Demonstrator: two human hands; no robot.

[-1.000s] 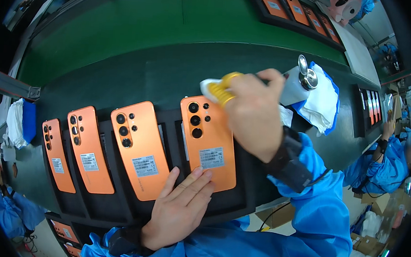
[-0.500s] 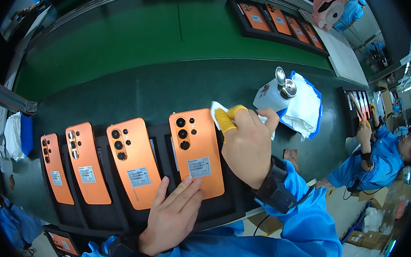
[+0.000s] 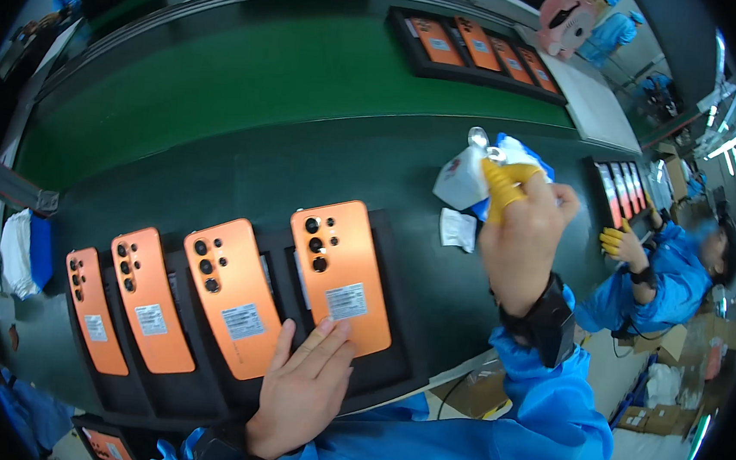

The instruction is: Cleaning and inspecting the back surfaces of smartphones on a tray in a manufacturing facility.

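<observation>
My left hand (image 3: 305, 389) lies with its fingers stretched out on the lower part of the rightmost orange phone (image 3: 340, 271), just below its label. That phone lies back up on a black tray (image 3: 401, 354), beside three more: an orange phone (image 3: 229, 297), another orange phone (image 3: 151, 299) and the leftmost orange phone (image 3: 95, 308). My right hand (image 3: 524, 225), with yellow finger cots, reaches to a white dispenser bottle (image 3: 458, 183) with a raised metal lid (image 3: 478, 137). Its fingers are bent together at the bottle's top; what they hold is hidden. A folded white wipe (image 3: 458, 230) lies beside the bottle.
A blue tray (image 3: 539, 159) of white wipes stands behind the bottle, partly covered by my right hand. Far off sits another black tray (image 3: 416, 59) of orange phones, near a pink fan (image 3: 566, 25). At right, a co-worker (image 3: 675, 280) handles a phone tray (image 3: 617, 193).
My right hand has left the upper edge of the rightmost phone, where it held a white wipe, and moved right to the bottle. My left hand stays on the phone. The view has shifted slightly.
</observation>
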